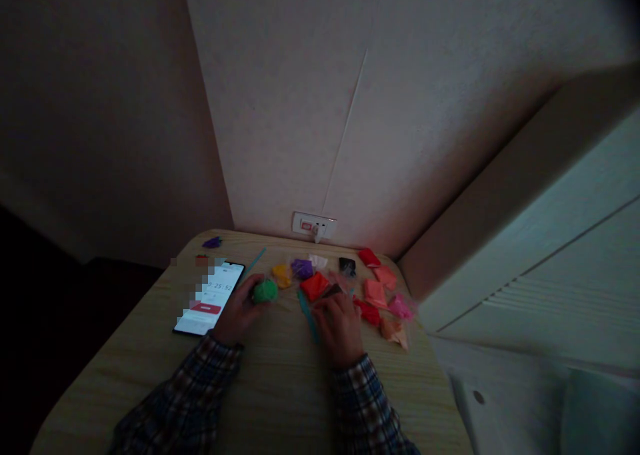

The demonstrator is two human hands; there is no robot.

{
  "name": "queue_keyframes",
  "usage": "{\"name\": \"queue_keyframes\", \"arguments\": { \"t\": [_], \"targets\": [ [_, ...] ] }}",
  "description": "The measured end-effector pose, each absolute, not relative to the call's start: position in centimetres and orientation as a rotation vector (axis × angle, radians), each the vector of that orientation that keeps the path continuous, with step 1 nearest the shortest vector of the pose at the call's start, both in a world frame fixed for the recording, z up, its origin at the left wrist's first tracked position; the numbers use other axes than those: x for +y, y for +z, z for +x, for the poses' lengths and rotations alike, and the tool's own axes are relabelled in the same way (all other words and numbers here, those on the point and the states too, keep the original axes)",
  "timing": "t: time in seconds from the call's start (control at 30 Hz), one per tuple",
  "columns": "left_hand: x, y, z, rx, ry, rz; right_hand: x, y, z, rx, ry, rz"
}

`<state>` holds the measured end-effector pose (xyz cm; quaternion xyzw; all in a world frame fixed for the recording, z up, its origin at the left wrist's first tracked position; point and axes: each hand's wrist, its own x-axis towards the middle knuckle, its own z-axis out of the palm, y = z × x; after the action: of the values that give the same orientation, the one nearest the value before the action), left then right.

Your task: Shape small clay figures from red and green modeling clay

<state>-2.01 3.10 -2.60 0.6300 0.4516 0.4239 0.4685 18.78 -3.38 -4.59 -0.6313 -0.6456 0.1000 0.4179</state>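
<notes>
Status: work in hand appears to be at an early or middle stage. The green lump (265, 291) is up in the left hand (237, 316), just above the tabletop (280, 382) and right of the phone (213, 303). Left grip: fingers curled about the lump's near side, holding it. Right hand (341, 328): fingers bent, low over the brown piece (332, 290); cannot tell whether that grip holds anything.

Done, by judgement: a small purple piece (213, 242) sits apart at the far left corner, possibly set aside. Left: most of the colours lie grouped to the right and look unused, among them the yellow packet (281, 276), black packet (347, 266), pink packet (400, 306) and tan packet (393, 332).

Materials: the lump is rounded, matte and probably soft, like modelling clay. Packets are flattened, roughly square to irregular, with loose, clear, crinkled film showing at several edges. The teal strip (309, 316) beside the right hand is long, thin and flat; material uncertain. Tabletop is pale with wood grain and a rounded far edge. Sleeves (363, 395) are plaid cloth. Light is dim; fine texture unreadable.
</notes>
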Motion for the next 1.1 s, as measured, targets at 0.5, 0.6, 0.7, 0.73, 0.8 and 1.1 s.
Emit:
{"name": "queue_keyframes", "arguments": {
  "t": [0.5,0.6,0.7,0.73,0.8,1.1],
  "targets": [
    [2.0,-1.2,-0.4,1.035,1.037,1.606,-3.9,-5.0,16.6,-1.812,0.272,-2.039],
    [2.6,-1.3,-1.0,1.111,1.084,1.589,-3.8,-5.3,17.0,-1.759,0.273,-2.013],
    [3.1,-1.7,-1.5,1.203,1.148,1.508,-3.4,-5.6,17.3,-1.721,0.301,-1.931],
    [3.2,-1.9,-1.6,1.226,1.178,1.463,-3.3,-5.7,17.3,-1.718,0.321,-1.889],
    [3.4,-2.2,-1.8,1.25,1.237,1.375,-3.2,-5.9,17.2,-1.711,0.369,-1.797],
    [2.7,-1.8,-1.6,1.027,0.983,1.692,-3.3,-3.1,17.2,-1.589,0.38,-1.485]
  ]
}}
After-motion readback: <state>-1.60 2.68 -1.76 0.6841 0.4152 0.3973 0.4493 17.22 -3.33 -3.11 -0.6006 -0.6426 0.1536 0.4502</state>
